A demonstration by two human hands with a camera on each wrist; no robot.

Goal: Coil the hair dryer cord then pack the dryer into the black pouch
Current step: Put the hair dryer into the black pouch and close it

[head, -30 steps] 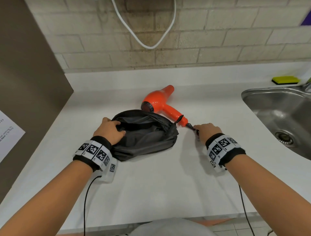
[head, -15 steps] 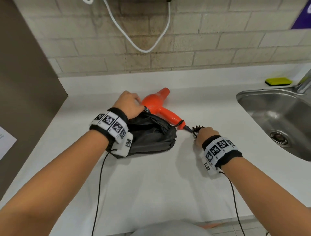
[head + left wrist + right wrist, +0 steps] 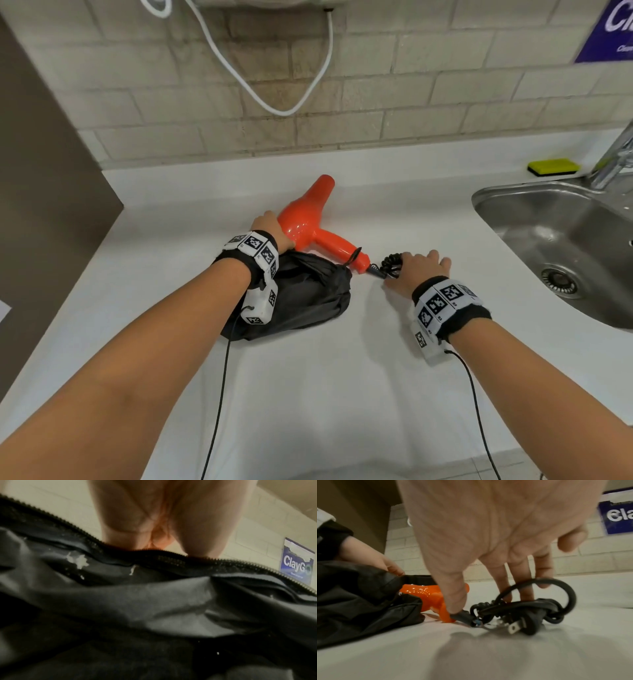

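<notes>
An orange hair dryer lies on the white counter with its handle pointing right, partly over the black pouch. My left hand grips the rear of the dryer's body, its wrist above the pouch's unzipped mouth. The black cord lies bunched in loops at the handle's end, plug on the counter. My right hand rests on that bundle with fingers spread; the thumb presses the cord's sleeve by the handle, and the fingers stand behind the loops.
A steel sink is set into the counter at the right, with a tap and a yellow sponge behind it. A brown panel closes the left side. A white hose hangs on the brick wall.
My left hand left the pouch and went forward to take the dryer's rear. My right hand stayed at the cord, and its fingers have spread over the bundle.
</notes>
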